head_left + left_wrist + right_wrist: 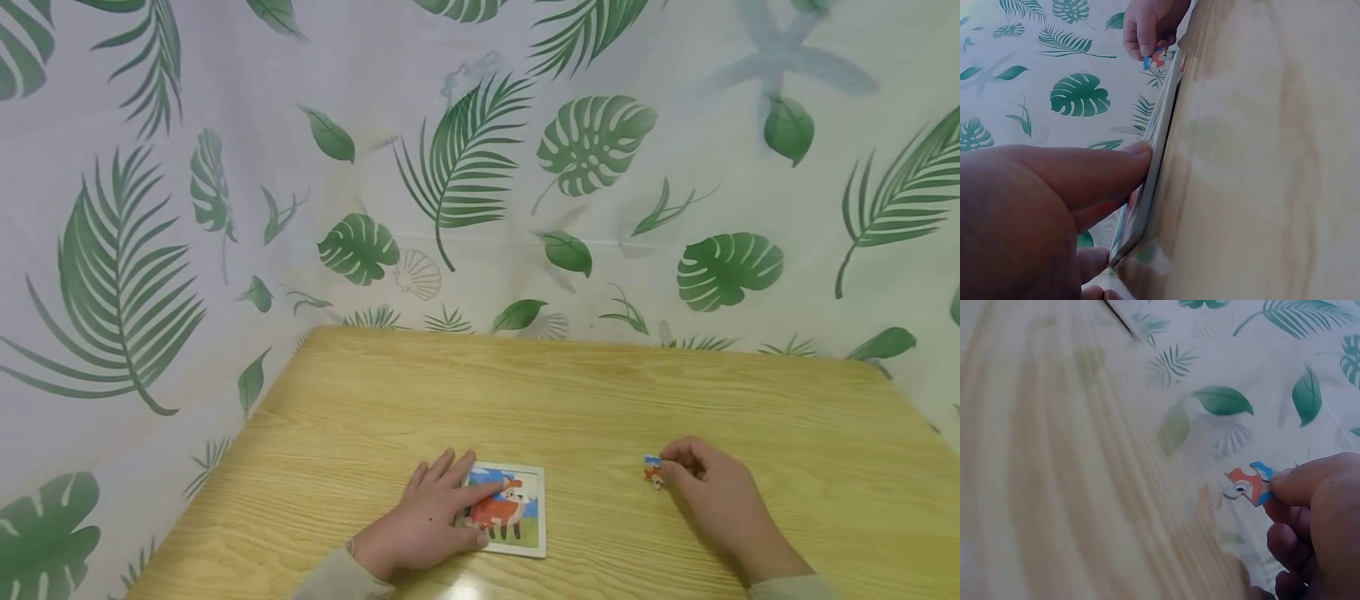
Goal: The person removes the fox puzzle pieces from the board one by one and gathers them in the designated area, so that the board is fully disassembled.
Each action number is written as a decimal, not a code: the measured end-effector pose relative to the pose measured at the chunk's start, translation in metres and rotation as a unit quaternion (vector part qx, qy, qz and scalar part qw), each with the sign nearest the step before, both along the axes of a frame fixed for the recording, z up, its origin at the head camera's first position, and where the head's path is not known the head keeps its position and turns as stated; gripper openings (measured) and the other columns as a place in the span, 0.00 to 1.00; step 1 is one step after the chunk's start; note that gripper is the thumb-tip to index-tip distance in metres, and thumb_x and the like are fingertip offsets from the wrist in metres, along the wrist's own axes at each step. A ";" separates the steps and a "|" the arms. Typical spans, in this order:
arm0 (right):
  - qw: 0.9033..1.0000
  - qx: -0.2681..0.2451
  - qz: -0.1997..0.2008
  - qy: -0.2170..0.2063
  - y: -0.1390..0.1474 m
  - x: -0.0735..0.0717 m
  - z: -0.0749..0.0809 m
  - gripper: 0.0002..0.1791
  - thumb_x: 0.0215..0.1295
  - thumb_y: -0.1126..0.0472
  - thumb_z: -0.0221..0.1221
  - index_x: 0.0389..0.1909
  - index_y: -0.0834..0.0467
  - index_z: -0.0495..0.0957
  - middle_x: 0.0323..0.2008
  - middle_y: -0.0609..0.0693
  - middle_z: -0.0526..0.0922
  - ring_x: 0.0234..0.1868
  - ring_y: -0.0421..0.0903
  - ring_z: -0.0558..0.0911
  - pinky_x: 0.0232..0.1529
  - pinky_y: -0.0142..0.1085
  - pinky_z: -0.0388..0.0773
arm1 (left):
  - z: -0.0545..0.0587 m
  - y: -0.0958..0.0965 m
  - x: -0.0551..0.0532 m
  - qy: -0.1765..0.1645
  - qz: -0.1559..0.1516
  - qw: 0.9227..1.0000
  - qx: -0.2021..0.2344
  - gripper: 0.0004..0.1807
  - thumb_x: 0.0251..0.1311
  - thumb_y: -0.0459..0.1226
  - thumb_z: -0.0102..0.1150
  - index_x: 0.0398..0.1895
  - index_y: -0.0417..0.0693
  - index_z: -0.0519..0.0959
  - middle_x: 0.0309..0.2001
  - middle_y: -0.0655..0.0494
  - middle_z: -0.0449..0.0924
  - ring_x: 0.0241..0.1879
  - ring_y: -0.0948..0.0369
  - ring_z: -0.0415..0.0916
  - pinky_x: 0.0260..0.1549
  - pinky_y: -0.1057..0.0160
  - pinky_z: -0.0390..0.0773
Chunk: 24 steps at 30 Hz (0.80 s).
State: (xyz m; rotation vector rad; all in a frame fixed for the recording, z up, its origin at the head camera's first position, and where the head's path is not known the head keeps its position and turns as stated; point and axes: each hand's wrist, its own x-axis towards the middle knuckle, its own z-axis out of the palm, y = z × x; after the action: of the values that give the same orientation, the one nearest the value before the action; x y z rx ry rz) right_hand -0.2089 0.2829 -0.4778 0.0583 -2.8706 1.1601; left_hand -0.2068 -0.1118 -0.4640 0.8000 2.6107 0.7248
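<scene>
As a leaf-printed cloth point(480, 292) hangs behind it, a wood-grain table point(570, 400) spreads beneath a person's two hands. The left hand point(431, 518) lies with fingers spread, one finger reaching across a puzzle board point(542, 521), the thumb at its near side. The right hand point(716, 496), well apart to the right, pinches a puzzle piece point(1252, 487) between thumb and fingertips, the other fingers curled below. The board, pale-rimmed and showing a red animal, rests flat on the table; it looks light and stiff, apt to slide unless steadied by its rim. Smallest of all, the blue-and-orange piece with its printed eye appears held just above the tabletop; thin and probably near weightless, it is best gripped by its edges, sparing its narrow tabs.
</scene>
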 end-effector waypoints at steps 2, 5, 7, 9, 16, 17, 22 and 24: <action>1.000 0.020 -0.002 -0.002 0.012 0.000 -0.001 0.23 0.74 0.38 0.53 0.50 0.53 0.79 0.38 0.45 0.82 0.36 0.45 0.77 0.34 0.36 0.75 | 0.000 0.001 0.000 0.001 -0.001 1.000 0.002 0.34 0.67 0.54 0.57 0.77 0.72 0.64 0.81 0.47 0.42 0.79 0.43 0.32 0.71 0.34 0.34; 0.999 0.040 -0.001 -0.013 0.024 0.000 -0.001 0.22 0.75 0.39 0.53 0.50 0.54 0.79 0.39 0.44 0.82 0.38 0.44 0.77 0.36 0.37 0.75 | 0.000 0.001 0.000 0.005 -0.005 1.000 0.000 0.34 0.67 0.55 0.58 0.77 0.73 0.64 0.81 0.47 0.42 0.79 0.42 0.32 0.71 0.33 0.35; 0.999 0.041 0.012 -0.021 0.028 -0.001 -0.001 0.21 0.75 0.41 0.54 0.51 0.55 0.79 0.39 0.44 0.83 0.38 0.44 0.78 0.36 0.38 0.75 | 0.000 0.001 0.000 0.008 -0.008 1.000 -0.003 0.34 0.67 0.54 0.57 0.77 0.73 0.63 0.81 0.46 0.41 0.79 0.42 0.33 0.70 0.33 0.35; 0.999 0.040 0.025 -0.024 0.029 -0.003 0.000 0.19 0.75 0.44 0.55 0.51 0.56 0.80 0.38 0.44 0.83 0.37 0.44 0.78 0.35 0.38 0.75 | 0.001 0.000 0.000 0.007 -0.011 1.000 -0.003 0.34 0.68 0.55 0.57 0.77 0.73 0.62 0.81 0.46 0.41 0.79 0.42 0.33 0.70 0.32 0.36; 0.997 0.048 0.050 -0.027 0.026 -0.012 0.007 0.12 0.75 0.52 0.58 0.49 0.56 0.81 0.35 0.44 0.83 0.36 0.43 0.79 0.35 0.39 0.76 | 0.002 0.000 -0.001 0.001 -0.006 1.000 -0.002 0.35 0.68 0.55 0.58 0.77 0.73 0.63 0.81 0.46 0.42 0.79 0.42 0.33 0.70 0.32 0.35; 0.997 0.050 0.055 -0.027 0.026 -0.014 0.007 0.12 0.75 0.52 0.58 0.49 0.56 0.81 0.35 0.43 0.83 0.37 0.43 0.79 0.36 0.40 0.76 | 0.002 0.000 -0.001 0.001 -0.005 1.000 -0.003 0.35 0.67 0.55 0.58 0.77 0.73 0.63 0.81 0.47 0.42 0.79 0.41 0.33 0.70 0.32 0.35; 0.996 0.056 0.065 -0.035 0.026 -0.021 0.008 0.11 0.74 0.52 0.59 0.46 0.55 0.81 0.36 0.43 0.83 0.38 0.43 0.78 0.41 0.43 0.75 | 0.001 -0.002 -0.001 -0.001 -0.005 1.000 -0.004 0.34 0.68 0.56 0.57 0.77 0.75 0.62 0.81 0.47 0.42 0.79 0.42 0.32 0.70 0.32 0.34; 0.995 0.061 0.064 -0.038 0.025 -0.021 0.009 0.09 0.73 0.53 0.59 0.46 0.54 0.81 0.36 0.43 0.82 0.38 0.43 0.77 0.42 0.43 0.75 | 0.001 -0.002 -0.002 0.000 -0.009 1.000 -0.002 0.34 0.68 0.56 0.56 0.77 0.75 0.62 0.81 0.47 0.42 0.79 0.42 0.32 0.70 0.32 0.34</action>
State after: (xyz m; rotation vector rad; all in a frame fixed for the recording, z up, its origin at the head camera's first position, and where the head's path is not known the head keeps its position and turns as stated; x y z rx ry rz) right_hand -0.2301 0.3083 -0.4691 0.2094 -3.0416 1.0260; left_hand -0.2090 -0.1137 -0.4632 0.8206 2.6016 0.7136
